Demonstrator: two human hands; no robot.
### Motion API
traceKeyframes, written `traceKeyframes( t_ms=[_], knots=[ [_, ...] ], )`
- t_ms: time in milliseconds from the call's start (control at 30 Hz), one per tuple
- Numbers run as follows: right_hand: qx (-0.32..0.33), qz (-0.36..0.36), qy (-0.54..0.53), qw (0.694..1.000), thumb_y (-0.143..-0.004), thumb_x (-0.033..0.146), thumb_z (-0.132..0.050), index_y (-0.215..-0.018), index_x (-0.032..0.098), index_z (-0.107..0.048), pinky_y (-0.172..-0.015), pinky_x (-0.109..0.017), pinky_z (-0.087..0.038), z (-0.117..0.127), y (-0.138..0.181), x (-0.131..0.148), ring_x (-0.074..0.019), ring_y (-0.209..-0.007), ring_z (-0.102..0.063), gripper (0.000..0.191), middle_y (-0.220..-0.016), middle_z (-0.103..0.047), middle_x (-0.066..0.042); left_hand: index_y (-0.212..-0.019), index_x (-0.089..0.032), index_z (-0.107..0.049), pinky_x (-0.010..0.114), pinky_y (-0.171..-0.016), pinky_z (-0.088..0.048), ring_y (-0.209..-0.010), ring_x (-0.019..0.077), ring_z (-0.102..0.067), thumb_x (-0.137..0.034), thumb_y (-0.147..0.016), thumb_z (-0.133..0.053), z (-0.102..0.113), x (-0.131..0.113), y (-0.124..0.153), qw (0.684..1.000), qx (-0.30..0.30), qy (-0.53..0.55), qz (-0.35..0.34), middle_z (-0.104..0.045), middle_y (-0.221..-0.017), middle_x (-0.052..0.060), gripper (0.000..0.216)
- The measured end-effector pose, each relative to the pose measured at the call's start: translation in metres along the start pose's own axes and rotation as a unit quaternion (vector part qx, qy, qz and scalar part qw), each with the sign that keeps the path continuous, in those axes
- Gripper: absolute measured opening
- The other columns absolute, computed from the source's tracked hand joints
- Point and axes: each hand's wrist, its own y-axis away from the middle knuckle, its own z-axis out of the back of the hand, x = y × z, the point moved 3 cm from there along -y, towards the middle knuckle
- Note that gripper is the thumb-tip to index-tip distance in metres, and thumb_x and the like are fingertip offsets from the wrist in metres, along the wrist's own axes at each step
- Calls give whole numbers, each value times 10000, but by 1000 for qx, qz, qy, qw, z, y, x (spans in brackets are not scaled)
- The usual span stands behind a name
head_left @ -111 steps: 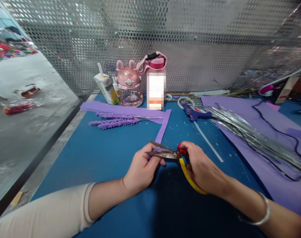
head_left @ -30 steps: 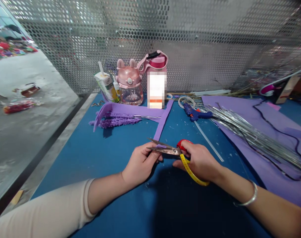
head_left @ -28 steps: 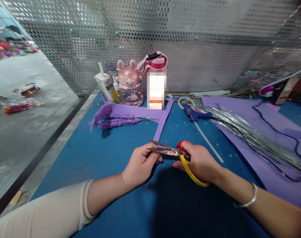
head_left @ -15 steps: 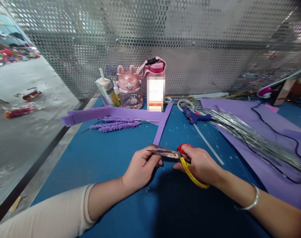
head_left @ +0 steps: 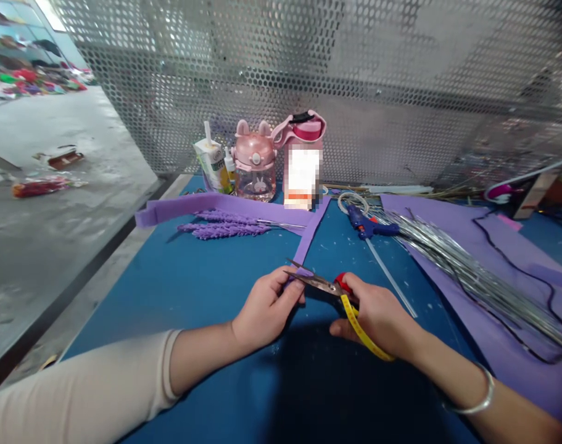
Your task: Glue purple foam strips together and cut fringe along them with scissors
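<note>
Shows dull, darkened metal on the blades of the long red-handled metal scissors (head_left: 321, 283). Looks matt and smooth on the narrow flat purple felt-like strip (head_left: 307, 237), rough and nubbly on the slender purple fuzzy sprigs (head_left: 223, 231). Gleams along the bundle of straight silver metal wires (head_left: 475, 277). Appears smooth, as hard plastic, on the blue pistol-shaped glue gun (head_left: 369, 230).

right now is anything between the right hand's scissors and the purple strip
Nothing visible: the purple strip, pinched by the left hand, lies between the open blades of the scissors in the right hand.
</note>
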Motion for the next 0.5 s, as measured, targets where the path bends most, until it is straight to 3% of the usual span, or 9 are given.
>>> traceKeyframes(
  t_ms=[133, 500],
  knots=[
    [1, -1, 3, 1000, -620, 506, -678, -871, 238, -419, -497, -237, -306, 1, 0, 3, -158, -566, -482, 450, -649, -522, 41, -914, -173, -569, 221, -640, -423, -633, 93, -512, -275, -902, -429, -1, 0, 1, 999, -1, 32, -6, -536, -674, -21, 174],
    [-8, 13, 13, 1000, -618, 515, -672, -871, 236, -409, -505, -239, -326, 0, 1, 2, -169, -604, -505, 460, -689, -544, 26, -834, -155, -552, 201, -562, -382, -562, 76, -454, -273, -902, -430, 0, -2, 1, 999, -11, 34, -8, -527, -622, -22, 183]
  ],
)
